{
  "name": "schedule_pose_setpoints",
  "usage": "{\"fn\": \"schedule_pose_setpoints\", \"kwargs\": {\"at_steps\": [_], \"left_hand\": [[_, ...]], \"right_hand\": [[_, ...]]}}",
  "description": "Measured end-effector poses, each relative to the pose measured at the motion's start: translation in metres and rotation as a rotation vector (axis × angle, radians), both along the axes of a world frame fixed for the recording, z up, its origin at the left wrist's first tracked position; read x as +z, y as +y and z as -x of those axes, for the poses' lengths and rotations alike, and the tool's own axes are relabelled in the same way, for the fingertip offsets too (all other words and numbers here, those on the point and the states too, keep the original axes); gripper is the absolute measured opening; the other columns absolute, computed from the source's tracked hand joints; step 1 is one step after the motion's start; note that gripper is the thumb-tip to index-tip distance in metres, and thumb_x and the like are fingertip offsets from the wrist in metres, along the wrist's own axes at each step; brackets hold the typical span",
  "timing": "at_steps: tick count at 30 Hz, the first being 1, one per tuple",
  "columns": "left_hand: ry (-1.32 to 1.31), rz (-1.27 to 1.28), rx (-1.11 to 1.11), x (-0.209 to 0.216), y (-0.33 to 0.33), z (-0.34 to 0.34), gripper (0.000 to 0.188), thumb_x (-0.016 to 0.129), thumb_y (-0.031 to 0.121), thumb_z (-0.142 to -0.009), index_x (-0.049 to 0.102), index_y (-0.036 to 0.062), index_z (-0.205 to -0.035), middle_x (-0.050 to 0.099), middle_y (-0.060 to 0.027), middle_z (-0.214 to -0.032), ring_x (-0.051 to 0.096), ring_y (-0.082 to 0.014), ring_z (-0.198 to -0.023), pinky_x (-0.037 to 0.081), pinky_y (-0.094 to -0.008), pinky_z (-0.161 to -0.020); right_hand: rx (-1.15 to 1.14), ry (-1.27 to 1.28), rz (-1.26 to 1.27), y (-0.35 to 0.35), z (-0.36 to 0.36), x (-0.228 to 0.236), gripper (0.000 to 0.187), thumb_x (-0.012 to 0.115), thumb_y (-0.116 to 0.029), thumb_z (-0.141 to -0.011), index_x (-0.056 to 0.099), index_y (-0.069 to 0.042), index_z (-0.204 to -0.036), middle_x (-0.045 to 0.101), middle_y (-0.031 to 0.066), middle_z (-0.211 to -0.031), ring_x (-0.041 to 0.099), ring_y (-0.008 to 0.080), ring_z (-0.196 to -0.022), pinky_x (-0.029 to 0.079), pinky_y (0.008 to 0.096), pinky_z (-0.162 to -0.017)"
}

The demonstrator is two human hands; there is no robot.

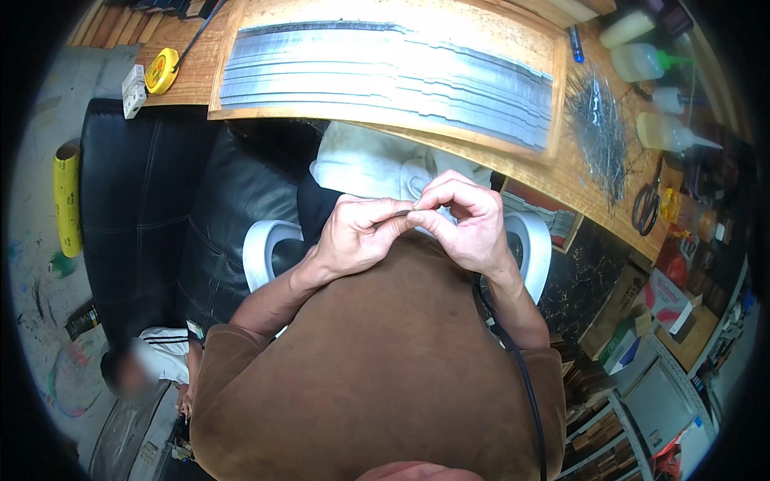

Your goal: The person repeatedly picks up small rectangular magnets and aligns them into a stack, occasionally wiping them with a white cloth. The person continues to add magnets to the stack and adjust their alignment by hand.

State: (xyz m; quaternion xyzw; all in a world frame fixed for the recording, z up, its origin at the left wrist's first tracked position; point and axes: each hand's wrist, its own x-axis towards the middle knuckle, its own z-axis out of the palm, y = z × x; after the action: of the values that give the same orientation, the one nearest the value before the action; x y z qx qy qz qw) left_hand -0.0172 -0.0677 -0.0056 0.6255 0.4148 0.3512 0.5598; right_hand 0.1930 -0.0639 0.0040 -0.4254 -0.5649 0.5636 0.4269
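Note:
In front of my chest, my left hand and my right hand meet with their fingertips pinched together. Between them is a small, thin, dark piece; its kind is too small to make out. Both thumbs press on it against the forefingers. Beyond my hands, on the wooden table, lies a shallow wooden tray filled with rows of thin grey metal strips. A loose heap of fine metal wires lies right of the tray.
Black-handled scissors, squeeze bottles and a blue marker are at the right. A yellow tape measure sits at the left corner. A black sofa stands left; another person is at lower left. A black cable runs down my right side.

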Motion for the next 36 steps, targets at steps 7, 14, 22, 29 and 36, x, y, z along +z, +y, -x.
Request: {"fn": "schedule_pose_setpoints", "kwargs": {"at_steps": [7,14,22,29,36], "left_hand": [[0.007,0.01,-0.01,0.001,0.0,0.0,0.018,0.077,0.002,-0.096,0.079,-0.0022,-0.113,0.082,-0.0154,-0.097,0.08,-0.0178,-0.085,0.062,-0.0277,-0.076],[0.005,0.009,-0.004,0.0,0.0,0.0,0.018,0.078,0.004,-0.095,0.079,-0.0016,-0.113,0.081,-0.0177,-0.094,0.08,-0.0202,-0.08,0.06,-0.0288,-0.071],[0.023,0.019,-0.008,0.004,0.001,-0.001,0.016,0.078,0.003,-0.096,0.079,-0.0024,-0.11,0.082,-0.0138,-0.095,0.078,-0.016,-0.083,0.061,-0.0272,-0.074],[0.005,0.002,-0.001,0.004,0.002,-0.004,0.016,0.078,0.003,-0.096,0.079,-0.0025,-0.11,0.082,-0.0131,-0.094,0.078,-0.016,-0.081,0.06,-0.0273,-0.074],[-0.024,-0.016,0.07,0.01,0.007,-0.007,0.016,0.074,-0.007,-0.092,0.08,-0.0039,-0.107,0.082,-0.0146,-0.1,0.08,-0.0201,-0.09,0.063,-0.0294,-0.085]], "right_hand": [[-0.015,-0.092,-0.022,0.001,0.004,0.011,0.01,0.08,0.002,-0.085,0.071,0.001,-0.09,0.068,0.0087,-0.085,0.066,0.0167,-0.077,0.053,0.0294,-0.071],[-0.021,-0.144,-0.098,0.002,0.006,0.016,0.01,0.08,0.003,-0.085,0.071,0.002,-0.09,0.068,0.0094,-0.085,0.067,0.0183,-0.076,0.053,0.0302,-0.07],[-0.036,-0.139,-0.127,0.001,0.006,0.013,0.01,0.078,0.005,-0.085,0.07,0.003,-0.09,0.069,0.0102,-0.085,0.068,0.0192,-0.076,0.054,0.0306,-0.07],[-0.051,-0.155,-0.154,0.002,0.005,0.016,0.01,0.077,0.006,-0.085,0.068,0.003,-0.089,0.069,0.0105,-0.086,0.068,0.02,-0.076,0.053,0.0308,-0.07],[-0.189,-0.261,-0.15,0.004,-0.026,0.047,0.009,0.076,0.007,-0.087,0.069,0.003,-0.09,0.069,0.0086,-0.086,0.067,0.0161,-0.075,0.052,0.0286,-0.067]]}}
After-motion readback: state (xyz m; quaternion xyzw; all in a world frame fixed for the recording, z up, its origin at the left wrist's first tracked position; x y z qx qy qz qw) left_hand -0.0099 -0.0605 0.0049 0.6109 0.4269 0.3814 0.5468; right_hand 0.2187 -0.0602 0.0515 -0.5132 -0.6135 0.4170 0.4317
